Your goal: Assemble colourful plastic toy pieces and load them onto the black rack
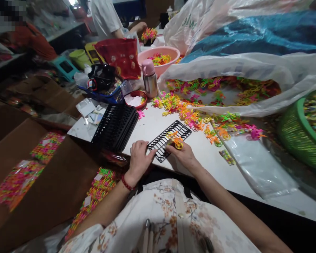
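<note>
A black plastic rack (pixel 171 137) with slots lies at a slant on the white table in front of me. My left hand (pixel 140 158) grips its near left corner, with the thumb along the edge. Over the rack's near right side, my right hand (pixel 184 155) is closed on small orange and yellow plastic toys (pixel 177 141). Their exact shape is too small to make out, and the fingertips are partly hidden by them. A stack of similar black racks (pixel 117 126) sits just left of my left hand.
Loose bright toys (pixel 189 116) spread from a large plastic bag (pixel 226 66). Clear bags (pixel 260 165) lie at right, beside a green basket (pixel 302 130). A steel flask (pixel 150 82) and pink basin (pixel 173 58) stand behind. Cartons with packed toys (pixel 21 182) are lower left. A co-worker (pixel 107 21) is across.
</note>
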The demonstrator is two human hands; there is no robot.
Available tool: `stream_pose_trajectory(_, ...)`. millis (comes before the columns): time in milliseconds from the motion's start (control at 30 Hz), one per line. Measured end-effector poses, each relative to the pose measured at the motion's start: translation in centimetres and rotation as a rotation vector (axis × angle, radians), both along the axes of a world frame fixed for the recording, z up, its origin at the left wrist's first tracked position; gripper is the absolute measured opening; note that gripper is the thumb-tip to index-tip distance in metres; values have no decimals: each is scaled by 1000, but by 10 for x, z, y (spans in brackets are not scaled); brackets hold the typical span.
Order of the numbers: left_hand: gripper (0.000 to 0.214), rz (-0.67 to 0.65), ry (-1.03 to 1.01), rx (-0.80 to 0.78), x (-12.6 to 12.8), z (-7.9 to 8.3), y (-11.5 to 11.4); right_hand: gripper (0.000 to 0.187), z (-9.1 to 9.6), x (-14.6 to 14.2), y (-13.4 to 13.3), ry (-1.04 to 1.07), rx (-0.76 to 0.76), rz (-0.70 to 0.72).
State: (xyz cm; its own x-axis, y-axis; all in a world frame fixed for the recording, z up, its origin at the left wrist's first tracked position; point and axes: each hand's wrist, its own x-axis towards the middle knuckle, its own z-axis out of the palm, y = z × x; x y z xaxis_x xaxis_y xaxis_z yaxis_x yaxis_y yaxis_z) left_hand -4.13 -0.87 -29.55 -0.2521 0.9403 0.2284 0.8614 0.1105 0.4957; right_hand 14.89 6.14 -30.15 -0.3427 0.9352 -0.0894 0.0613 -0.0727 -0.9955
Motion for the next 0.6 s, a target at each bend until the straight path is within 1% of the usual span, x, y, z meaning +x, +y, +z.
stream_pose_trajectory(33, 39, 29, 41, -14, 0, -5, -9, 28, -1, -9, 1, -14, 28, 23)
stream_pose_trajectory(100, 38, 81, 56, -43, 2, -13, -18, 24, -2, -29, 2, -48, 80, 53)
stream_pose_trajectory(167, 33, 113, 51, -59, 5, -18, -17, 20, -4, -47, 5, -92, 140, 108)
stream_pose_trajectory(267, 23, 121, 42, -87, 7, -19, -9, 10, -7, -63, 9, -197, 260, 214)
stream_pose_trajectory(333, 19, 112, 28, -114, 6, -18, -6, 4, -11, -67, 13, -268, 332, 265)
stream_pose_trajectory(467, 18, 99, -11, -102, 4, -17, -5, 11, -15, -63, 18, -341, 415, 299)
stream_pose_trajectory(600, 17, 109, -40, -91, 4, -17, -4, 9, -12, -60, 22, -382, 457, 341)
